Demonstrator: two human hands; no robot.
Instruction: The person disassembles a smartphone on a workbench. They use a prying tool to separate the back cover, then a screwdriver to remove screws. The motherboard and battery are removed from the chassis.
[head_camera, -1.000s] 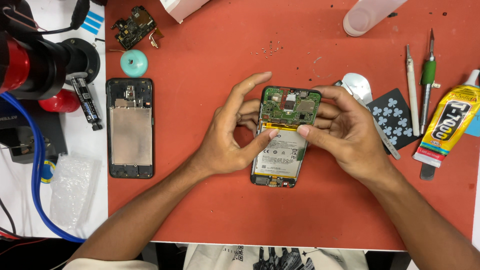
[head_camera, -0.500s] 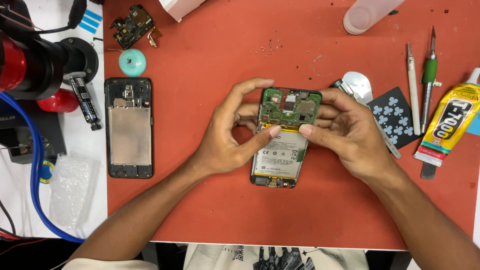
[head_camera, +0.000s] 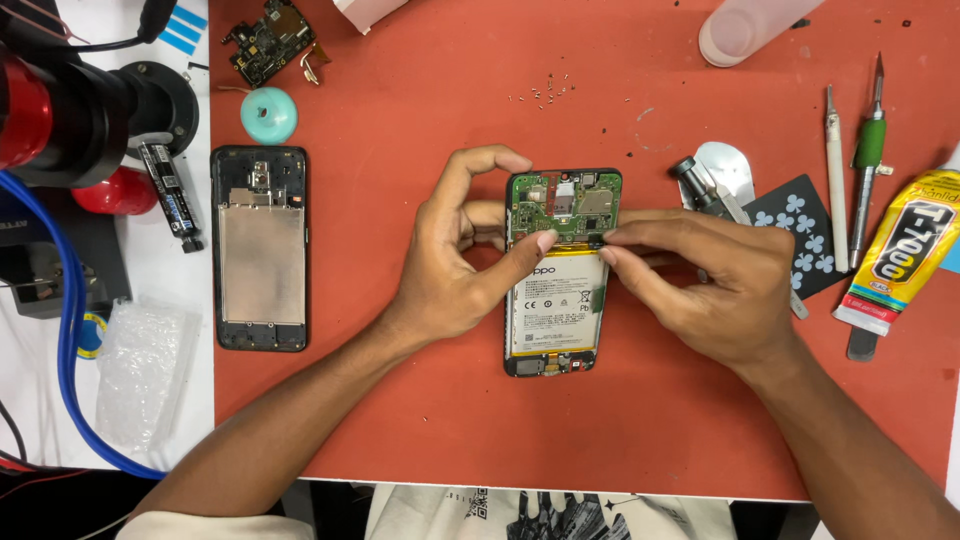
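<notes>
green board (head_camera: 563, 205) and white battery (head_camera: 556, 300) lie bare in my opened phone (head_camera: 560, 272); back off, parts unremoved. my left hand (head_camera: 455, 265) steadies it, my right hand (head_camera: 705, 285) pinches narrow at the board's edge.

right hand (head_camera: 715, 290) fingers (head_camera: 625, 238) cover the opened phone (head_camera: 558, 270) board's 3 o'clock edge; contact point hidden; screws (head_camera: 545, 92) at 12 too small to count; plastic bottle (head_camera: 755, 25) cropped at 1
</notes>
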